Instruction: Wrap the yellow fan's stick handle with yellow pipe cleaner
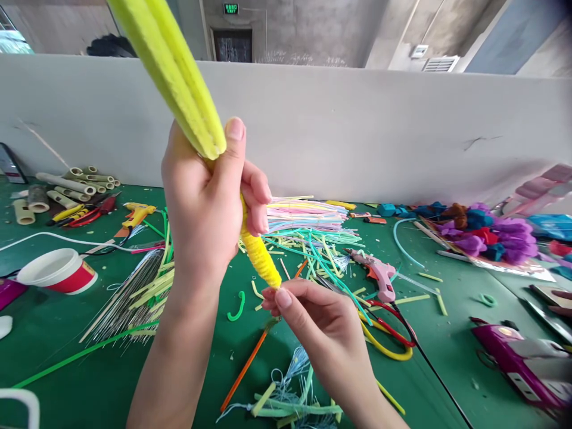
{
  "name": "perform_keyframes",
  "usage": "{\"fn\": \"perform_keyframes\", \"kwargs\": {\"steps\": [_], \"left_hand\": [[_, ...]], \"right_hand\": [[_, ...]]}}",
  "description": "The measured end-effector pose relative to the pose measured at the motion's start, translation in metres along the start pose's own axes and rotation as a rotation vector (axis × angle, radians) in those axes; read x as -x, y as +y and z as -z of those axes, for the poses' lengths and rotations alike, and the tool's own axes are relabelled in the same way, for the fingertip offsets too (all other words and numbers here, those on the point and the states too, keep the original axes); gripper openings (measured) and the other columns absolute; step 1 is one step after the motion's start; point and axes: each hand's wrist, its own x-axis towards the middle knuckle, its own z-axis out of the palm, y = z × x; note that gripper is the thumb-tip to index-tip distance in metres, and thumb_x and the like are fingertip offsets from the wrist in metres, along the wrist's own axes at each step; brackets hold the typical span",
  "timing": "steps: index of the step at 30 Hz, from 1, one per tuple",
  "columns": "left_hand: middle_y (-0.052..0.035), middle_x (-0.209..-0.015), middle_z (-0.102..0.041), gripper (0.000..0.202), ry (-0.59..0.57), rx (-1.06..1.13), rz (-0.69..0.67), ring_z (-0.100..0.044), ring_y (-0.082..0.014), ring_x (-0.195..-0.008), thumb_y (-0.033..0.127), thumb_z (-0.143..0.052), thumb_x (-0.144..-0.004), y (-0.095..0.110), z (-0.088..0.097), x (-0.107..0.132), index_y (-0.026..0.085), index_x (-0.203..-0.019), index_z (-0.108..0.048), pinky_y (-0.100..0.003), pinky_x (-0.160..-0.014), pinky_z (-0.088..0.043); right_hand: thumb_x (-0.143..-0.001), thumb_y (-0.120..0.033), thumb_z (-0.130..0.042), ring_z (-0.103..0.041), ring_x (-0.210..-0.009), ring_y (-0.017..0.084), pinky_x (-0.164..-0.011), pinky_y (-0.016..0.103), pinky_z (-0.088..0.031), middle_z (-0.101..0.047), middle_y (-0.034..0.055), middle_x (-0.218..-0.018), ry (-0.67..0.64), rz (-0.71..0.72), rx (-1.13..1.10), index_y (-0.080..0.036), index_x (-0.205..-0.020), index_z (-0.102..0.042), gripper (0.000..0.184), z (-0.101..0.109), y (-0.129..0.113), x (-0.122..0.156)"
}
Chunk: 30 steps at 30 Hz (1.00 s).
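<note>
My left hand [201,196] is wrapped around a yellow pipe-cleaner craft piece [261,259], held tilted above the table. Its thick yellow-green fuzzy upper part [174,77] rises past my thumb toward the top left. Below the fist, the stem is tightly wound in yellow and tapers down to the right. At that lower tip, my right hand [322,328] pinches the end between thumb and fingers. The fingertips hide the very end. Under the hands lie an orange pipe cleaner [245,370], a small curled green piece [236,306] and pale blue threads [297,363].
A pink glue gun [379,277] with its cord lies right, near scissors with red-and-yellow handles [393,351]. Left are a paper cup [60,271], wire stems [129,292], a yellow glue gun [137,215] and bamboo tubes [80,187]. A white partition [357,131] stands behind.
</note>
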Motion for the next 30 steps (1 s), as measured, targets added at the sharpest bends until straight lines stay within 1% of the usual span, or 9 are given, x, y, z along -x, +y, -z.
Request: {"fn": "perform_keyframes", "kwargs": {"steps": [4, 6, 9, 11, 13, 16, 22, 27, 30], "left_hand": [[0.0082, -0.047, -0.057, 0.017, 0.024, -0.034, -0.034, -0.043, -0.0063, -0.024, 0.026, -0.060, -0.097, 0.005, -0.006, 0.005, 0.022, -0.081, -0.056, -0.022, -0.024, -0.024], [0.0072, -0.043, -0.052, 0.029, 0.041, -0.037, -0.078, -0.039, -0.0053, -0.023, 0.024, -0.058, -0.097, 0.008, -0.008, 0.006, 0.020, -0.069, -0.058, -0.022, -0.023, -0.023], [0.0063, -0.039, -0.046, 0.048, 0.054, 0.011, -0.119, -0.037, -0.0047, -0.023, 0.020, -0.055, -0.099, 0.012, -0.009, 0.005, 0.020, -0.052, -0.048, -0.021, -0.021, -0.021], [0.0062, -0.042, -0.047, 0.046, 0.093, 0.061, -0.097, -0.037, -0.0052, -0.025, 0.020, -0.052, -0.100, 0.016, -0.008, 0.004, 0.021, -0.054, -0.049, -0.021, -0.021, -0.021], [0.0066, -0.045, -0.048, 0.037, 0.151, 0.084, -0.065, -0.036, -0.0054, -0.026, 0.023, -0.055, -0.100, 0.020, -0.007, 0.004, 0.022, -0.063, -0.053, -0.021, -0.022, -0.021], [0.0071, -0.045, -0.048, 0.033, 0.206, 0.085, -0.040, -0.034, -0.0046, -0.025, 0.025, -0.058, -0.098, 0.025, -0.007, 0.005, 0.022, -0.066, -0.054, -0.020, -0.023, -0.021], [0.0078, -0.042, -0.049, 0.042, 0.197, 0.134, -0.058, -0.031, -0.0037, -0.025, 0.017, -0.046, -0.103, 0.027, -0.010, 0.003, 0.018, -0.062, -0.053, -0.022, -0.020, -0.018], [0.0081, -0.039, -0.049, 0.048, 0.234, 0.120, -0.035, -0.031, -0.0027, -0.022, 0.017, -0.049, -0.102, 0.028, -0.010, 0.001, 0.018, -0.054, -0.051, -0.022, -0.020, -0.017], [0.0092, -0.037, -0.048, 0.040, 0.258, 0.110, -0.020, -0.027, -0.0035, -0.020, 0.031, -0.057, -0.099, 0.028, -0.010, 0.000, 0.018, -0.062, -0.056, -0.022, -0.018, -0.015]], "right_hand": [[-0.091, -0.034, -0.067, -0.067, -0.072, 0.016, -0.067, 0.026, -0.052, -0.075, 0.0031, -0.077, 0.042, 0.098, 0.116, -0.020, -0.081, -0.076, 0.020, 0.000, 0.000, 0.001], [-0.092, -0.032, -0.066, -0.067, -0.071, 0.016, -0.067, 0.026, -0.052, -0.074, 0.0032, -0.076, 0.060, 0.146, 0.134, -0.020, -0.080, -0.076, 0.020, 0.000, 0.000, 0.001], [-0.087, -0.032, -0.073, -0.069, -0.072, 0.016, -0.068, 0.027, -0.055, -0.076, 0.0031, -0.079, 0.034, 0.141, 0.048, -0.022, -0.086, -0.076, 0.010, 0.000, 0.002, 0.002], [-0.080, -0.031, -0.080, -0.071, -0.075, 0.017, -0.072, 0.029, -0.059, -0.078, 0.0036, -0.088, 0.009, 0.116, -0.030, -0.024, -0.099, -0.074, 0.021, 0.001, 0.003, 0.004], [-0.079, -0.029, -0.081, -0.072, -0.078, 0.018, -0.074, 0.030, -0.060, -0.078, 0.0043, -0.092, 0.008, 0.112, -0.050, -0.024, -0.105, -0.072, 0.027, 0.003, 0.004, 0.006], [-0.090, -0.026, -0.068, -0.070, -0.074, 0.017, -0.068, 0.028, -0.058, -0.075, 0.0045, -0.084, 0.032, 0.176, 0.043, -0.022, -0.094, -0.070, 0.006, 0.005, 0.004, 0.010], [-0.094, -0.019, -0.059, -0.065, -0.067, 0.017, -0.061, 0.028, -0.054, -0.069, 0.0045, -0.075, 0.058, 0.369, 0.234, -0.019, -0.089, -0.065, 0.009, 0.003, 0.001, 0.010], [-0.092, -0.017, -0.060, -0.060, -0.062, 0.015, -0.057, 0.027, -0.049, -0.065, 0.0028, -0.071, 0.076, 0.387, 0.275, -0.019, -0.087, -0.066, 0.008, 0.003, 0.000, 0.010], [-0.091, -0.014, -0.061, -0.059, -0.062, 0.015, -0.057, 0.028, -0.048, -0.065, 0.0027, -0.072, 0.073, 0.412, 0.288, -0.019, -0.088, -0.066, 0.007, 0.004, -0.001, 0.010]]}}
